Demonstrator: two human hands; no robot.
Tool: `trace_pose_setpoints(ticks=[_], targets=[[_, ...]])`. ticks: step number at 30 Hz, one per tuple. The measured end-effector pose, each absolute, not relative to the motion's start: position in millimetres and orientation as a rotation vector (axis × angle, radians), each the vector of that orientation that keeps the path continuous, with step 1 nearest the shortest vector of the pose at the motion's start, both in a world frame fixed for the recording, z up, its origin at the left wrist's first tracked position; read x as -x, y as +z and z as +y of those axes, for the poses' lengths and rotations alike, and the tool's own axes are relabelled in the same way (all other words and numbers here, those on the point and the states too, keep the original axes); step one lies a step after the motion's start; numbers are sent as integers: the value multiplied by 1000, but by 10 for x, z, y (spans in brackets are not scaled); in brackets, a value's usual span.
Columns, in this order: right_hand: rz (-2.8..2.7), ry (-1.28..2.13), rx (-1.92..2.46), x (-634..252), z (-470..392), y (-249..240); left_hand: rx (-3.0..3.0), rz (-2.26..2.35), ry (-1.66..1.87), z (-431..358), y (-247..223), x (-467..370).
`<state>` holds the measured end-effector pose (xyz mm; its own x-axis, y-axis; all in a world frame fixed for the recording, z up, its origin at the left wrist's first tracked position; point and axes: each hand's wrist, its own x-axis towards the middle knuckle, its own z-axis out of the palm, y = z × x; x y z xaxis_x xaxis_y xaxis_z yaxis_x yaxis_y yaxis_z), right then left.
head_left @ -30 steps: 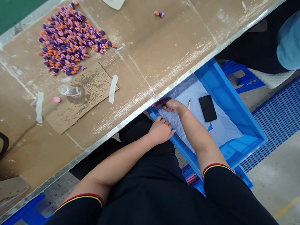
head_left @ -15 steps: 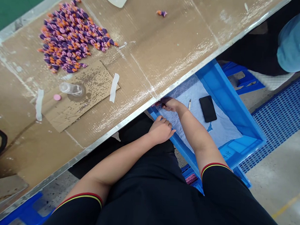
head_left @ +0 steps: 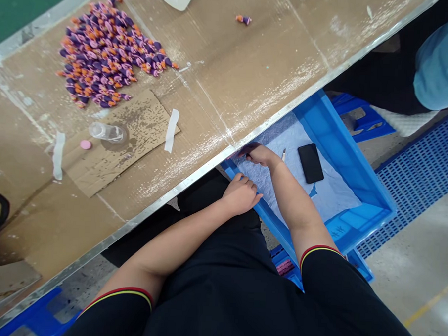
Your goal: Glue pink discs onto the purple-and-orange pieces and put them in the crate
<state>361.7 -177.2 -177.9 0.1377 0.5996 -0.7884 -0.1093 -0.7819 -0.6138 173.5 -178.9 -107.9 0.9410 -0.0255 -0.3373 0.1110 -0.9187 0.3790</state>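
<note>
While seemingly fetching from blue crate (head_left: 344,138) with right hand (head_left: 257,153), cannot tell grip; with left hand (head_left: 240,194) loosely closed near rim, next withdraw past worktop (head_left: 221,64). Find tricolour pieces (head_left: 99,53) heaped upper left.

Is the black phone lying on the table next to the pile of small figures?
No, the black phone lies on the white sheet inside the blue bin.

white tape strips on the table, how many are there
2: one strip at the left end of the speckled cardboard as pictured, a second strip at its right end. The heap of small pieces could hide more.
</note>
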Motion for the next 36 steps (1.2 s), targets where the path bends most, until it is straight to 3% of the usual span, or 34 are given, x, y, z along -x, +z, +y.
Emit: trace_pose_setpoints(ticks=[22, 36], targets=[[-834, 1426, 2144, -3602, -1704, -1890, -2753, 21, -325, -1807, -1213, -1676], [-1242, 809, 2418, -3611, -1857, -2065, -2747, 34, -272, -1820, -1259, -1666]])
